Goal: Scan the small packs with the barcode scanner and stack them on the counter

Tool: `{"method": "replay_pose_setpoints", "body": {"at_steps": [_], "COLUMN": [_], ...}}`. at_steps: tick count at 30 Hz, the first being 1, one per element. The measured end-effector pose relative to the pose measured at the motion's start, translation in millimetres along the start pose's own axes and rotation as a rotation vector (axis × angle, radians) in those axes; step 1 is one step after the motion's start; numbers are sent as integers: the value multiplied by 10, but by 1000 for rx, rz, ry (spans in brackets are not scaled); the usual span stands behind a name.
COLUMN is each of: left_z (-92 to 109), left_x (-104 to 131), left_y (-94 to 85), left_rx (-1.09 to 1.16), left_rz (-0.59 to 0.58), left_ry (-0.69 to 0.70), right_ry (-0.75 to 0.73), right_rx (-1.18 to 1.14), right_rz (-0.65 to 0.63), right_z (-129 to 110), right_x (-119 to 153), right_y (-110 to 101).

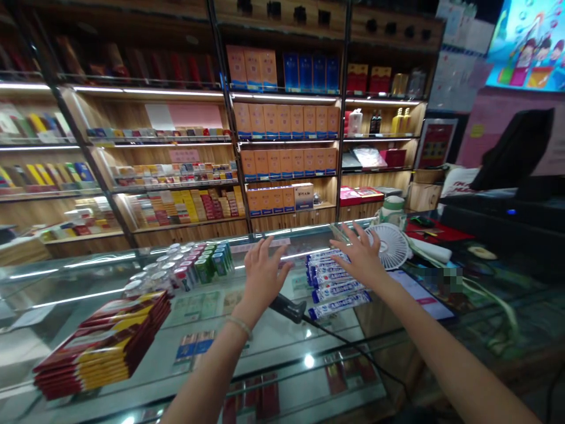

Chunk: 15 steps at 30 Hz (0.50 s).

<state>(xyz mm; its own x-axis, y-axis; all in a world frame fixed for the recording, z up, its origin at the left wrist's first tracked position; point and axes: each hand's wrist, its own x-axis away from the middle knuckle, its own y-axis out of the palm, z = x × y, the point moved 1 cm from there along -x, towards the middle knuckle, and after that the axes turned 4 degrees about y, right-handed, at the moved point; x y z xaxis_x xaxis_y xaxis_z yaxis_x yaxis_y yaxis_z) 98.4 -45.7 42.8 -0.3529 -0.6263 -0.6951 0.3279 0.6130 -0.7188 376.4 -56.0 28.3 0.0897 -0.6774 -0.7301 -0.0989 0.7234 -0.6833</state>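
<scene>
Over the glass counter (pixel 185 330), my left hand (pixel 263 274) has its fingers spread and holds nothing. A black corded handheld device (pixel 288 307) lies just beside its wrist. My right hand (pixel 362 256) is also spread, over the right end of several blue-and-white wrapped sticks (pixel 338 290) lined up on the glass; whether it touches them I cannot tell. A white round fan (pixel 389 246) is right behind that hand. Small green boxes (pixel 204 268) stand left of my left hand, beside clear-lidded containers (pixel 165 272).
Stacked red and yellow packets (pixel 106 347) lie at the left. A tablet (pixel 421 295), a green-lidded container (pixel 392 211) and a black monitor (pixel 516 147) are at the right. Behind the counter, shelves hold orange boxes (pixel 286 121). A black cable (pixel 348 344) crosses the glass.
</scene>
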Motion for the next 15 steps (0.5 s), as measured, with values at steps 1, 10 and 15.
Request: {"method": "replay_pose_setpoints", "body": {"at_steps": [1,10,15], "left_z": [51,503,631], "left_x": [-27,-347,-348], "left_y": [29,337,469], "left_rx": [1,58,80], "left_rz": [-10,-44,-57], "left_ry": [11,78,98], "right_ry": [6,57,24], "right_rx": [10,113,123], "right_rz": [-11,-11,42], "right_z": [57,426,487], "right_x": [18,177,268], "right_y": [1,110,202]}}
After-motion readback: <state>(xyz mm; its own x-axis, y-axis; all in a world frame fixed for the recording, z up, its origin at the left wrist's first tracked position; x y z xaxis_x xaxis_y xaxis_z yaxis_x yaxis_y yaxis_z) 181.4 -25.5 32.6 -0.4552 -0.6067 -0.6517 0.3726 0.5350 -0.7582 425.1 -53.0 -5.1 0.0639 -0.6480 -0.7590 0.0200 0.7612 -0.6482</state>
